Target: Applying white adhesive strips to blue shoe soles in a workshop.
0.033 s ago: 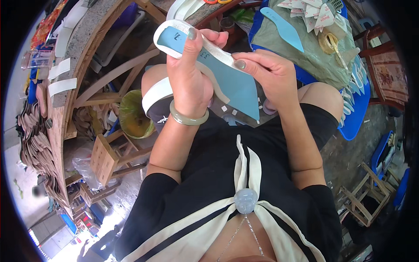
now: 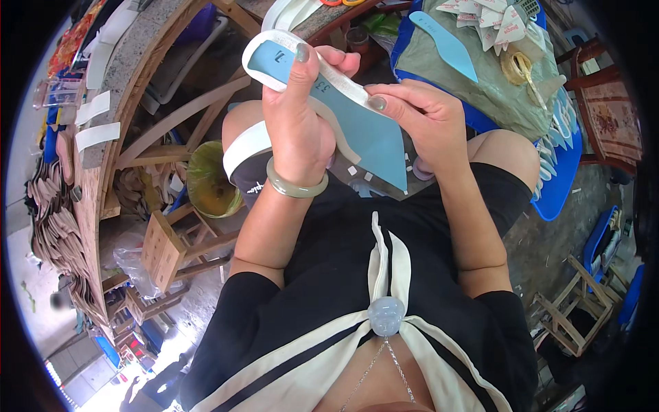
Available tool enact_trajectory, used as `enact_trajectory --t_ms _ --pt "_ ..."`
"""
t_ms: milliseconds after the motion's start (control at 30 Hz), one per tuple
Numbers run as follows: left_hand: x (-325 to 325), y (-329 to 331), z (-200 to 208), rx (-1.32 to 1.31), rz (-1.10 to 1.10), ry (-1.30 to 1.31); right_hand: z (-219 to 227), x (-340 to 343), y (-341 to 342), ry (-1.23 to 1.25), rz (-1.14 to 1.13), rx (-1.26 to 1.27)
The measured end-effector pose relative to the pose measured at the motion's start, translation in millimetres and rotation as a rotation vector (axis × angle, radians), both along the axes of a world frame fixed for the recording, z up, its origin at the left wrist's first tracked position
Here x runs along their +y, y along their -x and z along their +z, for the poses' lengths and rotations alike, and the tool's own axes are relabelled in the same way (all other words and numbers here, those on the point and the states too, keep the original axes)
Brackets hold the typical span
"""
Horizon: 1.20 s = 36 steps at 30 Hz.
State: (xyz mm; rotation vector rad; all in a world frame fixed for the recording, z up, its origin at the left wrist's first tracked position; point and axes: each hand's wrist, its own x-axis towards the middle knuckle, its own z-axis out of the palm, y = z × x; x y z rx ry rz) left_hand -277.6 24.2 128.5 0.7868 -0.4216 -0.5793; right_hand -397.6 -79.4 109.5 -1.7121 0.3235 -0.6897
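A blue shoe insole (image 2: 374, 137) is held up in front of me above my lap, its rounded end at the upper left. A white strip (image 2: 349, 89) wraps round that end and runs along its far edge. My left hand (image 2: 295, 113) is closed round the narrow part, thumb on top. Between thumb and fingertips, my right hand (image 2: 429, 120) pinches the strip at the insole's right edge. A beige strip (image 2: 336, 127) curves down over the insole's face from beside my left hand. The undersides of both grips are hidden.
Another blue insole (image 2: 446, 48), white triangular papers (image 2: 491, 20) and a tape roll (image 2: 516, 69) lie on a cloth-covered surface. A blue tray (image 2: 566, 185) holds more pieces at right. Leftward are a workbench (image 2: 89, 237) with white strips (image 2: 98, 136), a wooden stool (image 2: 165, 250) and a lined bin (image 2: 214, 182).
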Motion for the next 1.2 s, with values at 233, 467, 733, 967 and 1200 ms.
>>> enact_trajectory --t_ms 233,467,733,967,1200 --pt "-1.7 6.2 -9.8 -0.075 -0.042 -0.026 -4.2 -0.5 -5.7 -0.090 0.021 0.114" --pt "2.4 14.9 -43.3 -0.119 -0.230 -0.251 -8.1 -8.9 -10.2 -0.422 0.061 0.109" --pt "10.9 14.1 -28.7 0.072 -0.091 -0.149 -18.0 0.8 -1.2 -0.520 0.005 0.052" --pt "19.6 10.7 -24.0 0.162 -0.048 -0.080 -21.2 15.9 -3.0 -0.532 -0.006 0.033" --pt "17.5 9.9 -29.4 0.148 -0.016 -0.128 -22.2 13.4 -5.9 -0.424 -0.025 0.194"
